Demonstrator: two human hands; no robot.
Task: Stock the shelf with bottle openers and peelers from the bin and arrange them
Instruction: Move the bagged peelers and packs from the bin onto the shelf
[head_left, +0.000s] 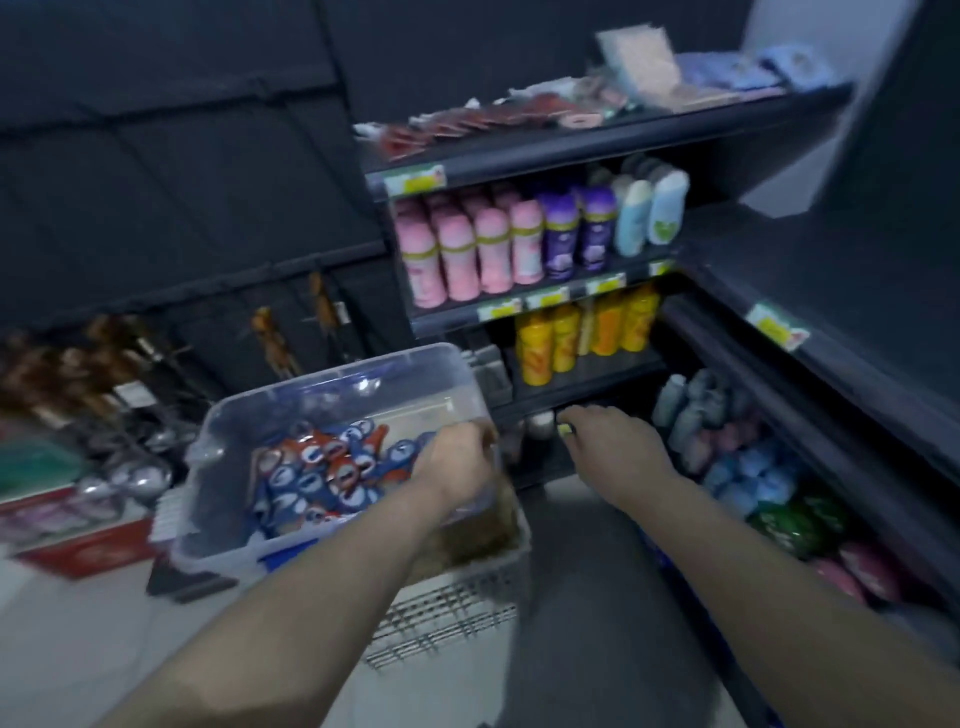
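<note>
A clear plastic bin (249, 415) holds several carded packets (322, 467) in blue, red and orange. My left hand (457, 462) is at the bin's right rim, and its fingers seem curled over the edge. My right hand (618, 441) stretches forward to the front edge of a low dark shelf (587, 389), fingers fairly straight and holding nothing. Flat red packets (467, 122) lie on the top shelf. The whole view is motion-blurred.
The bin sits on a white wire basket (457, 608). Pink and purple bottles (483, 249) and yellow bottles (582, 332) fill the middle shelves. Blue, green and pink packs (753, 483) crowd the lower right shelf. Kitchen utensils (104, 374) hang at left.
</note>
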